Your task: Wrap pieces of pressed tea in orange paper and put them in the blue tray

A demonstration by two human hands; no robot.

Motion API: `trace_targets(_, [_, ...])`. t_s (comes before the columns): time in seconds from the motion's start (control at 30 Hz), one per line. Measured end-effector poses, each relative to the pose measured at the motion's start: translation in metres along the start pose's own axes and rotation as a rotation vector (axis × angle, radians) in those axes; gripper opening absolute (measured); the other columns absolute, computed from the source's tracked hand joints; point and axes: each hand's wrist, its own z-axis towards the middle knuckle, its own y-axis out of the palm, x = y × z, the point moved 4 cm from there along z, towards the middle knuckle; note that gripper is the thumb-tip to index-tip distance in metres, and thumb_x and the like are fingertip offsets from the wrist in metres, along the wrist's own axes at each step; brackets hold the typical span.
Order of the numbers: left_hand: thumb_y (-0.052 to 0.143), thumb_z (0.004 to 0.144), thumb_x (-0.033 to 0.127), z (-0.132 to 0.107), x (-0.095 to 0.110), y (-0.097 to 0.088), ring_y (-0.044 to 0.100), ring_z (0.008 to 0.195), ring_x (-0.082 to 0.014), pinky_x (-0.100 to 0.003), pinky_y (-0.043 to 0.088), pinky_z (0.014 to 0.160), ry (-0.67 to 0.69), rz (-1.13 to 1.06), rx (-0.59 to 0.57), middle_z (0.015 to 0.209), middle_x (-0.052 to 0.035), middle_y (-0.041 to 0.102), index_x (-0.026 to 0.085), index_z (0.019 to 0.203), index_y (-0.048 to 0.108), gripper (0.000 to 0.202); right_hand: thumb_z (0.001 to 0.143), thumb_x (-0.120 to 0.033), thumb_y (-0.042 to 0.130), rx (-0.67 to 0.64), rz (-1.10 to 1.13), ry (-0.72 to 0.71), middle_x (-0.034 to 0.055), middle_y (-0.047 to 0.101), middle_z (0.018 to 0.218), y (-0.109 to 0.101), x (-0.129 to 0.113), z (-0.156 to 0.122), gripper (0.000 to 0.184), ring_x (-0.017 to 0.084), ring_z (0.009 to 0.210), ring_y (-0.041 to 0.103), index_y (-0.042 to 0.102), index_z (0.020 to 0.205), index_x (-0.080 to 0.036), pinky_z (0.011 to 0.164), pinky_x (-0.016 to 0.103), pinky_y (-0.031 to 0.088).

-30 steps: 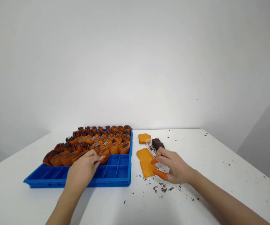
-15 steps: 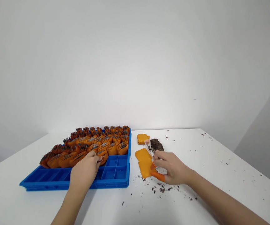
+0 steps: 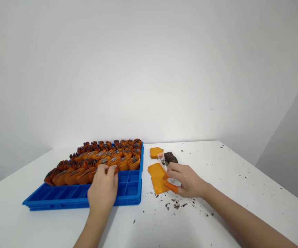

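My left hand [image 3: 103, 186] is over the front of the blue compartment tray [image 3: 133, 200], its fingers curled down at a row of orange packets [image 3: 85, 176] with dark tops. The fingertips, and whatever they grip, are hidden behind the hand. Orange covers sit on the thumb and index finger of my right hand [image 3: 186, 181]. These two fingers are apart, at the right edge of flat orange-yellow sheets [image 3: 158, 181] on the table. Partly beneath that hand lies a clear plastic container [image 3: 161, 157] beside dark flaky strips [image 3: 170, 157].
Behind the sheets lies a small stack of orange-yellow pieces [image 3: 156, 152]. Dark crumbs [image 3: 176, 206] are scattered over the white table [image 3: 149, 227]. Packets fill the back and middle tray rows; several front compartments [image 3: 132, 188] are bare. A white wall [image 3: 149, 69] stands behind.
My left hand has shifted right along the packet row, and its fingers now point down more steeply. The right hand stays nearly in place at the sheets. The view has moved slightly.
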Motion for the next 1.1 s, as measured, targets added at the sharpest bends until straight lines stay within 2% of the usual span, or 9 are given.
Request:
trace_targets(0.1, [0.051,0.110,0.026,-0.010,0.046,-0.007,0.068,0.102,-0.0272,-0.036,0.054,0.080,0.279,-0.156,-0.006,0.108,-0.0091,0.068,0.021,0.108,0.075,0.024,0.108,-0.030,0.058,0.020,-0.043,0.027,0.0046,0.062,0.092,-0.003,0.002,0.001,0.014,0.015,0.074,0.055,0.068,0.104,-0.021,0.060,0.026,0.041])
trace_targets(0.17, [0.055,0.108,0.024,-0.016,0.079,-0.007,0.068,0.105,-0.0264,-0.037,0.057,0.088,0.462,-0.289,-0.124,0.110,-0.0094,0.069,0.020,0.106,0.074,0.020,0.110,-0.029,0.056,0.032,-0.071,0.048,0.0043,0.063,0.091,-0.004,0.005,0.001,0.017,0.015,0.074,0.056,0.067,0.101,-0.021,0.061,0.026,0.042])
trace_targets(0.27, [0.064,0.101,0.024,-0.023,0.120,-0.002,0.066,0.118,-0.0297,-0.040,0.059,0.097,0.713,-0.338,-0.358,0.128,-0.0129,0.068,0.019,0.118,0.072,0.020,0.111,-0.029,0.055,0.043,-0.097,0.072,0.0045,0.065,0.091,-0.005,0.009,0.001,0.019,0.015,0.074,0.057,0.066,0.098,-0.020,0.062,0.026,0.042])
trace_targets(0.37, [0.070,0.096,0.030,-0.022,0.141,0.009,0.070,0.113,-0.0341,-0.047,0.061,0.097,0.803,-0.284,-0.453,0.125,-0.0151,0.071,0.016,0.124,0.071,0.031,0.111,-0.028,0.054,0.049,-0.114,0.089,0.0049,0.066,0.092,-0.006,0.014,-0.001,0.019,0.016,0.075,0.058,0.066,0.099,-0.020,0.061,0.026,0.042])
trace_targets(0.53, [0.062,0.104,0.032,-0.022,0.150,0.033,0.075,0.107,-0.0365,-0.048,0.065,0.087,0.812,-0.233,-0.448,0.118,-0.0197,0.075,0.011,0.118,0.075,0.028,0.109,-0.028,0.058,0.045,-0.130,0.104,0.0044,0.068,0.093,-0.007,0.020,-0.003,0.014,0.016,0.077,0.060,0.068,0.104,-0.021,0.062,0.026,0.044])
trace_targets(0.63, [0.056,0.104,0.017,-0.027,0.150,0.047,0.072,0.120,-0.0407,-0.049,0.065,0.089,0.823,-0.199,-0.417,0.127,-0.0267,0.073,0.006,0.127,0.072,0.030,0.109,-0.030,0.058,0.040,-0.128,0.113,0.0037,0.067,0.092,-0.007,0.020,-0.003,0.014,0.015,0.077,0.060,0.069,0.103,-0.022,0.063,0.026,0.044])
trace_targets(0.73, [0.052,0.097,0.000,-0.031,0.147,0.053,0.077,0.109,-0.0362,-0.043,0.065,0.082,0.809,-0.198,-0.379,0.119,-0.0240,0.076,0.007,0.125,0.072,0.035,0.109,-0.031,0.058,0.040,-0.137,0.119,0.0039,0.066,0.091,-0.006,0.020,-0.003,0.016,0.015,0.075,0.059,0.068,0.101,-0.022,0.062,0.026,0.042])
trace_targets(0.87, [0.045,0.098,-0.002,-0.027,0.138,0.047,0.078,0.088,-0.0282,-0.035,0.063,0.071,0.666,-0.257,-0.247,0.102,-0.0166,0.079,0.010,0.115,0.072,0.034,0.110,-0.031,0.056,0.072,-0.150,0.157,0.0045,0.066,0.093,-0.007,0.020,-0.002,0.014,0.015,0.075,0.058,0.066,0.108,-0.021,0.060,0.026,0.039])
trace_targets(1.1, [0.030,0.116,0.024,-0.004,0.119,0.011,0.078,0.082,-0.0213,-0.029,0.063,0.072,0.369,-0.577,0.008,0.094,-0.0104,0.077,0.019,0.103,0.065,0.038,0.110,-0.041,0.055,0.096,-0.056,0.317,0.0027,0.062,0.093,-0.012,0.022,-0.001,0.025,0.016,0.073,0.054,0.062,0.125,-0.023,0.061,0.027,0.042])
